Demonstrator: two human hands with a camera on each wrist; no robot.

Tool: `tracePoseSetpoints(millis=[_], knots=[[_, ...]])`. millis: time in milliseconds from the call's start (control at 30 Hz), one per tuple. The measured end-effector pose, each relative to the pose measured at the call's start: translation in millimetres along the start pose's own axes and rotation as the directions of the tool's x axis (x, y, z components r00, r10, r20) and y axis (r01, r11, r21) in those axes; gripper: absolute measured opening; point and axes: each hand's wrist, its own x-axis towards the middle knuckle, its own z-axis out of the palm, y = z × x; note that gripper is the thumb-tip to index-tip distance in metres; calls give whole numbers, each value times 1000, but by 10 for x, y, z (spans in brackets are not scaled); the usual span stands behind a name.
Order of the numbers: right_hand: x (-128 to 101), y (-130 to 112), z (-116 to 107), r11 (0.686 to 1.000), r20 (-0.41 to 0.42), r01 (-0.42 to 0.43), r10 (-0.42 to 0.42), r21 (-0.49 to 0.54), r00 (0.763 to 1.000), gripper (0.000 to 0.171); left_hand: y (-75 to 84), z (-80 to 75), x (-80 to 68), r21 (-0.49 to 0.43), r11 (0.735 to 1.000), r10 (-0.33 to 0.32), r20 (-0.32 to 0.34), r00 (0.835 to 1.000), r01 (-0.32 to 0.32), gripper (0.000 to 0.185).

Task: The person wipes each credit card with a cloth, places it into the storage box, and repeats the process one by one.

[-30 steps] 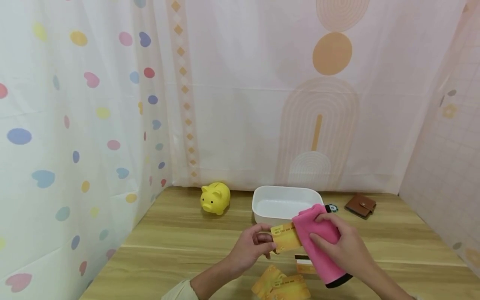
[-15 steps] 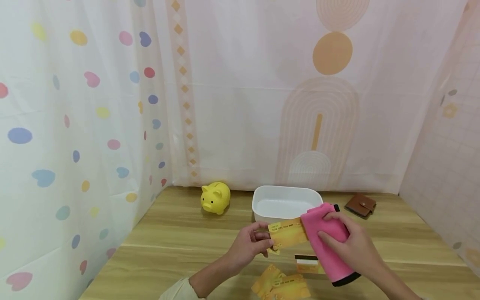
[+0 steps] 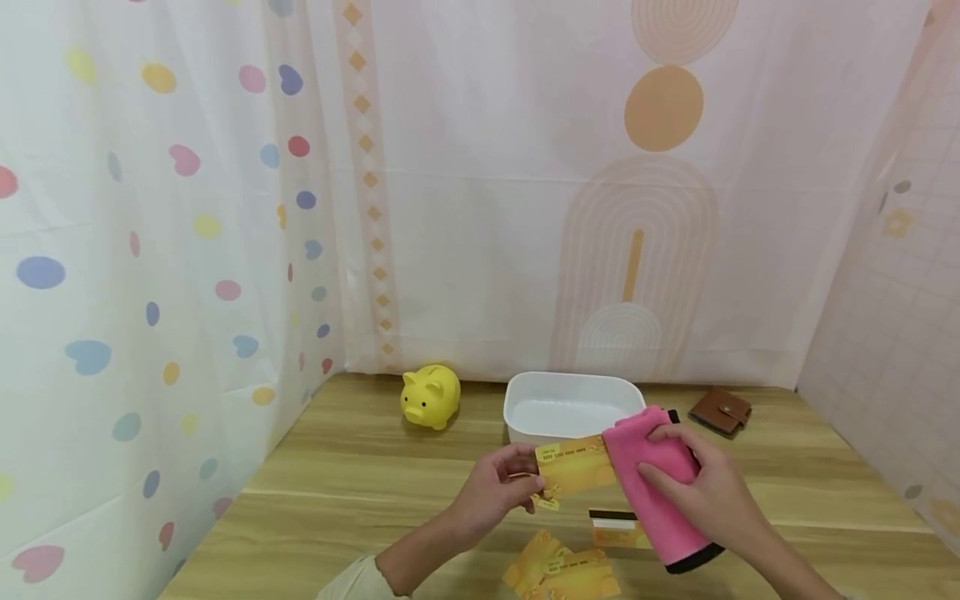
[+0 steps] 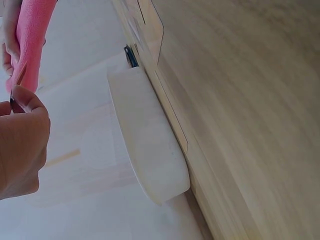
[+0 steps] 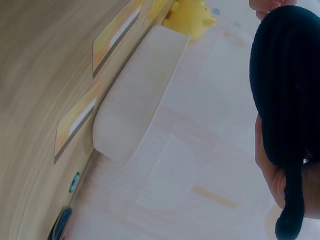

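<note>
Above the wooden table (image 3: 360, 492), my left hand (image 3: 527, 477) pinches the left end of a yellow bank card (image 3: 573, 468). My right hand (image 3: 663, 458) grips a pink cloth (image 3: 651, 500) with a black underside (image 5: 287, 85), wrapped over the card's right end. In the left wrist view my left hand's thumb and finger (image 4: 22, 107) meet beside the pink cloth (image 4: 30, 40). Several more yellow cards (image 3: 562, 573) lie on the table below the hands, and one with a black stripe (image 3: 613, 527) sits partly under the cloth.
A white tub (image 3: 566, 386) stands just behind the hands, a yellow piggy bank (image 3: 431, 396) to its left and a brown wallet (image 3: 720, 410) to its right. A small dark object (image 3: 672, 414) peeks out behind the cloth. Patterned curtains close in the left, back and right.
My right hand has slid the pink cloth to the right along the card, uncovering more of its face. The left hand has kept its hold, shifting only slightly.
</note>
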Motion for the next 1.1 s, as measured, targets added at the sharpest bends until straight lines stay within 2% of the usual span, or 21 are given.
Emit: tracePoseSetpoints(millis=[200, 400, 567, 667, 833, 1100], knots=[[18, 17, 13, 1000, 3, -16, 16, 15, 1000, 33, 0, -14, 6, 5, 1000, 14, 6, 1000, -14, 34], [-38, 20, 56, 998, 29, -55, 54, 37, 998, 32, -32, -7, -35, -8, 1000, -6, -8, 1000, 5, 33], [-27, 46, 68, 1000, -4, -18, 18, 9, 1000, 32, -51, -1, -26, -25, 999, 28, 2, 1000, -28, 46], [-8, 63, 63, 1000, -13, -2, 2, 2, 1000, 33, -52, -6, -15, 0, 998, 58, -4, 998, -58, 44], [0, 48, 57, 1000, 4, -19, 19, 3, 1000, 32, -40, -26, -19, 67, 995, 71, -15, 997, -70, 32], [-13, 36, 68, 999, 20, -48, 48, 6, 999, 30, -45, -39, -19, 164, 979, 128, -34, 991, -121, 31]])
